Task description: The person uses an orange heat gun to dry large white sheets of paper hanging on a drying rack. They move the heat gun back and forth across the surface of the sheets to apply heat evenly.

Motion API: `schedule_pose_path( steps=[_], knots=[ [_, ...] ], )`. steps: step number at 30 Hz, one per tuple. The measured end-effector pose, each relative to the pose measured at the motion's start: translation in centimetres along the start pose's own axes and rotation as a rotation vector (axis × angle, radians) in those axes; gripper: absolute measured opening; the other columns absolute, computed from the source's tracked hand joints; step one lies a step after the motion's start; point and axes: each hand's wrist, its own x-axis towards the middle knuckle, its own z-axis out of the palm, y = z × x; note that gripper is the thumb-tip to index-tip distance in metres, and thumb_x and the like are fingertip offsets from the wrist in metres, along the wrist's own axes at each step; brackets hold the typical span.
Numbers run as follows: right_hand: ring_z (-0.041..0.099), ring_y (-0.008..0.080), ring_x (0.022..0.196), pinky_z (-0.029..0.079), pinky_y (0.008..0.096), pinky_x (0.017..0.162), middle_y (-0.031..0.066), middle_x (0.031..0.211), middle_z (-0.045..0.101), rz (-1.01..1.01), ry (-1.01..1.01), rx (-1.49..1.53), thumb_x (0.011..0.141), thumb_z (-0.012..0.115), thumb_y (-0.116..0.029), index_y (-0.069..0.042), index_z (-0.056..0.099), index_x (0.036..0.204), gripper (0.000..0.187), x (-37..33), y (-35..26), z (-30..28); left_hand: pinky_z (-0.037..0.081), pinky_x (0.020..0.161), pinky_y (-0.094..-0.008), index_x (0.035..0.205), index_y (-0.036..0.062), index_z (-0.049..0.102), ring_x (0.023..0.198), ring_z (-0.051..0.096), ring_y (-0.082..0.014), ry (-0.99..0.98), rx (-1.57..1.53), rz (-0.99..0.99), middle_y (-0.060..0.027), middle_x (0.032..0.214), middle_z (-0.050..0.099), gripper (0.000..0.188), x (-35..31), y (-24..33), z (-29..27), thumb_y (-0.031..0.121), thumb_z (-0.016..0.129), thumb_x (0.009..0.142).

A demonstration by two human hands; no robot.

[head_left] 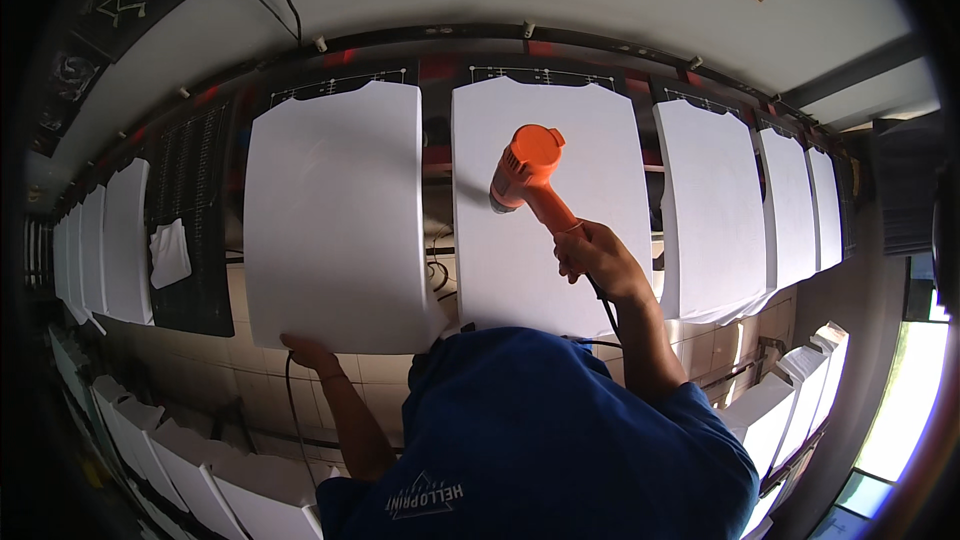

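An orange heat gun (540, 165) is gripped by its handle in my right hand (603, 258), the fingers wrapped round it. Its dark nozzle points left and down over a white T-shirt (550, 280) stretched on a board in front of me. A black cord (611, 315) hangs from the handle. My left hand (310, 352) is at the lower left corner of the neighbouring white shirt (335, 210), fingers curled. Another stretch of black cord (292, 390) drops from those fingers, which are partly hidden by the board's edge.
More boards with white shirts (712, 210) line the rack to the right, others (127, 240) to the left. A dark bare board (190, 220) carries a small white cloth (171, 252). Behind me stands a second row of covered boards (185, 460). Tiled floor (380, 385) shows between.
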Motion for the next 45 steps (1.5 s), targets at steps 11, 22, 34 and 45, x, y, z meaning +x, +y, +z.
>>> schedule_pose_path(
  steps=[11, 22, 34, 45],
  knots=[
    [0.052, 0.0087, 0.061, 0.043, 0.0230, 0.054, 0.0008, 0.073, 0.055, -0.044, 0.551, 0.144, 0.092, 0.062, -0.030, -0.001, 0.057, 0.107, 0.033, -4.3, 3.8, -9.2, 0.048, 0.093, -0.0472, 0.132, -0.0149, 0.038, 0.115, 0.054, -0.0381, 0.010, 0.040, 0.011, -0.0252, 0.134, 0.047, 0.080, -1.5, 0.6, 0.4, 0.056, 0.040, 0.094],
    [0.057, 0.0110, 0.065, 0.047, 0.0248, 0.056, 0.0030, 0.075, 0.056, -0.036, 0.272, 0.180, 0.090, 0.062, -0.031, -0.001, 0.056, 0.094, 0.030, -3.3, 1.8, -3.4, 0.051, 0.085, -0.0424, 0.119, -0.0143, 0.053, 0.102, 0.060, -0.0320, -0.013, -0.043, 0.039, -0.0190, 0.118, 0.059, 0.074, -0.3, -0.1, 0.4, 0.054, 0.041, 0.094],
    [0.052, 0.0084, 0.069, 0.046, 0.0239, 0.057, 0.0022, 0.081, 0.057, 0.009, 0.221, 0.101, 0.091, 0.061, -0.033, 0.001, 0.057, 0.110, 0.039, -3.1, 3.0, -2.9, 0.049, 0.090, -0.0442, 0.127, -0.0144, 0.045, 0.109, 0.057, -0.0347, 0.012, 0.040, 0.045, -0.0218, 0.128, 0.053, 0.078, -0.1, -0.4, 0.1, 0.056, 0.044, 0.093],
    [0.049, 0.0086, 0.065, 0.043, 0.0243, 0.055, 0.0008, 0.076, 0.052, -0.036, 0.579, 0.193, 0.091, 0.062, -0.029, -0.003, 0.055, 0.091, 0.026, -6.7, 3.4, -8.1, 0.052, 0.085, -0.0460, 0.131, -0.0128, 0.041, 0.104, 0.059, -0.0343, -0.001, -0.049, 0.011, -0.0215, 0.125, 0.054, 0.074, 1.3, -1.0, -0.7, 0.050, 0.052, 0.093]
  ],
)
